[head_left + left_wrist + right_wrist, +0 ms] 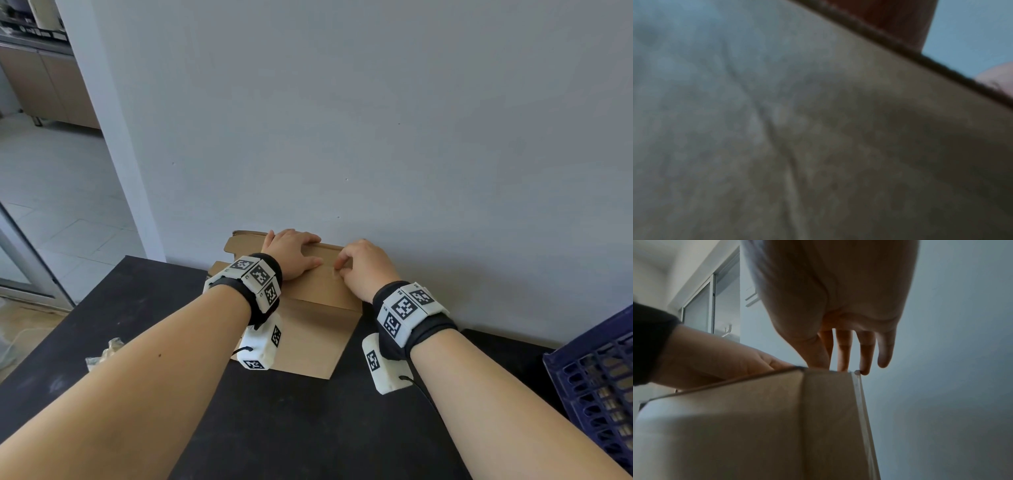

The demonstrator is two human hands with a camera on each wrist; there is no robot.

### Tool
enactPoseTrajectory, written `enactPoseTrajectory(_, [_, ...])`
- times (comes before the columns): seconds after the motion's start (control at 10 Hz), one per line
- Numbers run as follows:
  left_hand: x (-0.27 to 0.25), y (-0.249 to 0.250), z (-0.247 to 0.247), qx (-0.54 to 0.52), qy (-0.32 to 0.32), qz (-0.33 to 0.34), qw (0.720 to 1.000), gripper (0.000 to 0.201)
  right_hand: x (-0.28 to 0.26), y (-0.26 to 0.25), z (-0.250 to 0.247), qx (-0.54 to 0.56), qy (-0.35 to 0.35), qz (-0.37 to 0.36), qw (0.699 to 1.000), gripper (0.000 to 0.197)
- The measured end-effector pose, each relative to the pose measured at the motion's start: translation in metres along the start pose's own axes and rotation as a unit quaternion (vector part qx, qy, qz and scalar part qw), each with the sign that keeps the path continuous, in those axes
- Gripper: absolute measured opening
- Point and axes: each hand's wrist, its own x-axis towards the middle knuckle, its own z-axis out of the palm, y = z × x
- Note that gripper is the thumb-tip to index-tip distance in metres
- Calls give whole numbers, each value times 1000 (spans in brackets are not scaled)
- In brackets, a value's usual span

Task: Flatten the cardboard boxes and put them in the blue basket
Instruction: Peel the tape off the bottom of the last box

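Note:
A brown cardboard box [308, 329] stands on the black table [308, 428], pushed up against the grey wall. My left hand [301, 251] lies flat on the box's top, fingers spread toward the far edge. My right hand [342, 267] is at the top's right end with bent fingers, thumb and fingertips closing on the top edge. In the right wrist view the fingertips [842, 363] meet the box [756, 418] at its upper corner, beside a clear tape strip [861, 402]. The left wrist view shows only blurred cardboard [797, 129]. The blue basket [596, 377] sits at the right.
A crumpled bit of clear plastic [106, 353] lies on the table near its left edge. An open flap [239, 243] sticks out at the box's far left. Left of the table the tiled floor [61, 192] drops away. The wall stands directly behind the box.

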Motion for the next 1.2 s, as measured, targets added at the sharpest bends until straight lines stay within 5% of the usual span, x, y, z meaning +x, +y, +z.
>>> enactPoseTrajectory(0.6, [2,-4,0,2,-1,6,1000,50,-8,3,12,30,90,-18,995,26])
enactPoseTrajectory(0.9, [2,-6,1,4,-2,7,1000,51,-8,8,6,28,64,-36,997,22])
enactPoseTrajectory(1.0, [2,-6,0,3,-2,7,1000,50,-5,11,7,1,42,-90,995,34])
enactPoseTrajectory(1.2, [2,-4,1,8,-1,8,1000,51,-5,11,1,50,26,-39,998,31])
